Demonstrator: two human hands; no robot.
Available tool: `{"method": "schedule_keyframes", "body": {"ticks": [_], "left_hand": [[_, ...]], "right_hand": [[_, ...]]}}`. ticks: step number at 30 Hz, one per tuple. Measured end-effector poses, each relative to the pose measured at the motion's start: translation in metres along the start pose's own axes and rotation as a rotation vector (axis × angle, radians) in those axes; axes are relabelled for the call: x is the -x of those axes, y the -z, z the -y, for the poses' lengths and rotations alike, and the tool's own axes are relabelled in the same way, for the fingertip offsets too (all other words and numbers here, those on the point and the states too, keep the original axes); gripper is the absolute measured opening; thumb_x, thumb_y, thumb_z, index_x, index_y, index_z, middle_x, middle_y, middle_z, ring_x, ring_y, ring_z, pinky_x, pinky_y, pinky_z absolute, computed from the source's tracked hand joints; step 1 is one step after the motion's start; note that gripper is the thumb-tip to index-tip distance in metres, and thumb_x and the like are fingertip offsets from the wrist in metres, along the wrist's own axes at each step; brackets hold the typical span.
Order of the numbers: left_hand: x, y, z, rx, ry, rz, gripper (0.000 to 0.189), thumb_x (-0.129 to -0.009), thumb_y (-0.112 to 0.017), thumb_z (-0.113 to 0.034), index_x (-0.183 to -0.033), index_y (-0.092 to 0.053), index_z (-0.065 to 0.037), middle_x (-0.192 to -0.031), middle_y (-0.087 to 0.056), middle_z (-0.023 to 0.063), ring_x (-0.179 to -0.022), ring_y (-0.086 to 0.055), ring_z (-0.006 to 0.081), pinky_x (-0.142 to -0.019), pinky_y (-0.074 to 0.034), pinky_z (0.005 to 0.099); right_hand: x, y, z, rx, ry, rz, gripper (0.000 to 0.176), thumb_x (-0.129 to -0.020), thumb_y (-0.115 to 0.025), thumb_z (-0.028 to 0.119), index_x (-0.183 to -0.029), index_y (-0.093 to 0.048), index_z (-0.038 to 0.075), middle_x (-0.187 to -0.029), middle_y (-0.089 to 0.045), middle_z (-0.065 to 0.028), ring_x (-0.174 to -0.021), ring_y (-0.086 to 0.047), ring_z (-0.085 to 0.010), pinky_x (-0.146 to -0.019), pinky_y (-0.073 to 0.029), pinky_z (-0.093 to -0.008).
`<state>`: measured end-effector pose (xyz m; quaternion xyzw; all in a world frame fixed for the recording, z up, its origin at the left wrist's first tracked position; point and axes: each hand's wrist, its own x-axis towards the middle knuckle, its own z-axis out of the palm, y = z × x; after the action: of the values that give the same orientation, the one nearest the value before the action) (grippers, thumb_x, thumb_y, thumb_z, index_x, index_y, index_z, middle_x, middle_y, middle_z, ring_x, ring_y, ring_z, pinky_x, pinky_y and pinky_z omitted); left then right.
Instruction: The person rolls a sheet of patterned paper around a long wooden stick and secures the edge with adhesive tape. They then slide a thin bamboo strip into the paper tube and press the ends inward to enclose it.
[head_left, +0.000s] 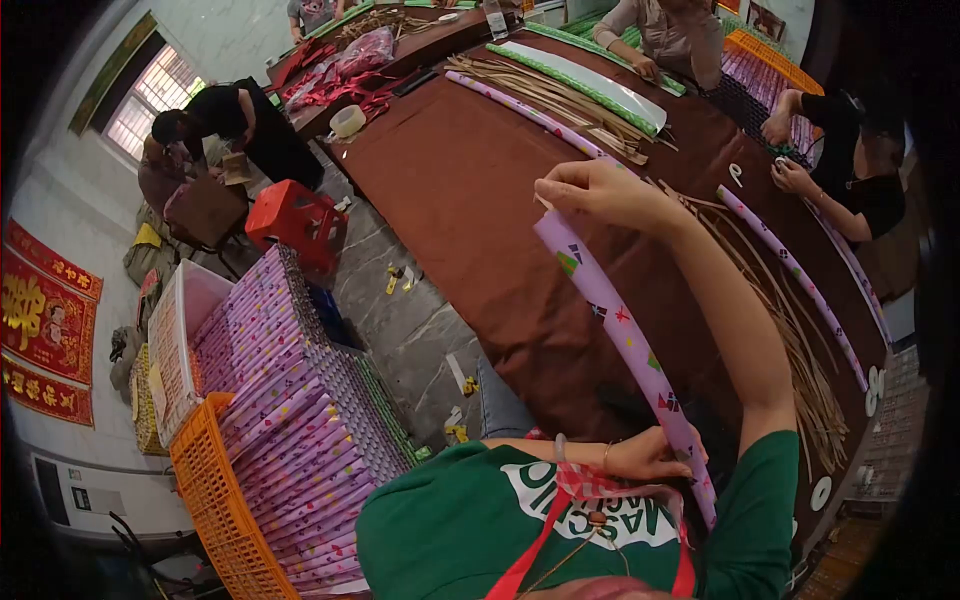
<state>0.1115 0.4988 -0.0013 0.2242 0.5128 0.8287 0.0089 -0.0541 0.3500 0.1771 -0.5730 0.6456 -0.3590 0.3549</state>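
Note:
A long purple tube of patterned paper (pixel 622 335) slants across the front of me, its lower end close to my chest. My left hand (pixel 655 455) is closed around the tube near that lower end. At the far end my right hand (pixel 590 192) is raised, with thumb and fingers pinched just above the tube's mouth. A small pale tip shows beneath those fingers; what it belongs to I cannot make out. Thin brown strips (pixel 790 330) lie on the table to the right of my right forearm, beside another purple tube (pixel 795 270).
A brown cloth (pixel 440 170) covers the table. More strips (pixel 560 100) and a green-edged sheet (pixel 585 85) lie farther back. Stacked purple tubes (pixel 290 440) fill an orange crate (pixel 225 500) at left, near a red stool (pixel 295 225). Co-workers (pixel 860 160) are at the table's far and right sides.

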Motion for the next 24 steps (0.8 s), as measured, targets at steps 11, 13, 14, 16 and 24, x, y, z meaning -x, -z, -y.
{"method": "schedule_keyframes", "body": {"ticks": [11,13,14,16,24], "left_hand": [[-0.001,0.004,0.003,-0.161,-0.055,-0.027,0.031,-0.081,-0.062,-0.007,-0.106,-0.044,-0.002,-0.102,-0.057,0.0098,-0.098,-0.055,0.0184,-0.084,-0.046,0.0319],[0.000,0.004,0.004,-0.182,-0.060,-0.026,0.031,-0.081,-0.063,-0.008,-0.105,-0.044,-0.002,-0.102,-0.057,0.0098,-0.097,-0.056,0.0185,-0.084,-0.046,0.0316],[0.000,0.004,0.003,-0.172,-0.049,-0.028,0.031,-0.081,-0.063,-0.008,-0.105,-0.044,-0.001,-0.101,-0.057,0.0100,-0.097,-0.056,0.0186,-0.084,-0.046,0.0316],[-0.001,0.003,0.002,-0.163,-0.039,-0.028,0.032,-0.081,-0.063,-0.008,-0.105,-0.043,-0.001,-0.101,-0.057,0.0101,-0.097,-0.056,0.0188,-0.084,-0.046,0.0315],[-0.001,0.004,0.001,-0.133,-0.020,-0.019,0.035,-0.081,-0.063,-0.007,-0.107,-0.041,-0.001,-0.104,-0.057,0.0112,-0.099,-0.056,0.0193,-0.086,-0.046,0.0322]], "right_hand": [[0.022,-0.013,-0.004,0.265,0.573,-0.401,0.007,-0.079,-0.053,0.007,-0.085,-0.057,0.006,-0.094,-0.045,-0.0071,-0.087,-0.048,-0.0184,-0.074,-0.041,-0.0293],[0.022,-0.014,-0.005,0.393,0.686,-0.429,0.008,-0.077,-0.052,0.005,-0.083,-0.058,0.006,-0.095,-0.045,-0.0081,-0.089,-0.047,-0.0220,-0.077,-0.040,-0.0321],[0.023,-0.014,-0.002,0.448,0.677,-0.403,0.010,-0.076,-0.051,0.005,-0.082,-0.058,0.007,-0.096,-0.045,-0.0087,-0.091,-0.046,-0.0241,-0.080,-0.038,-0.0338],[0.024,-0.014,0.003,0.505,0.669,-0.376,0.011,-0.074,-0.050,0.005,-0.081,-0.058,0.007,-0.097,-0.045,-0.0094,-0.092,-0.045,-0.0261,-0.082,-0.037,-0.0355],[0.018,-0.015,0.006,0.630,0.624,-0.367,0.008,-0.075,-0.048,0.008,-0.077,-0.056,0.007,-0.102,-0.045,-0.0076,-0.096,-0.044,-0.0256,-0.087,-0.034,-0.0361]]}}
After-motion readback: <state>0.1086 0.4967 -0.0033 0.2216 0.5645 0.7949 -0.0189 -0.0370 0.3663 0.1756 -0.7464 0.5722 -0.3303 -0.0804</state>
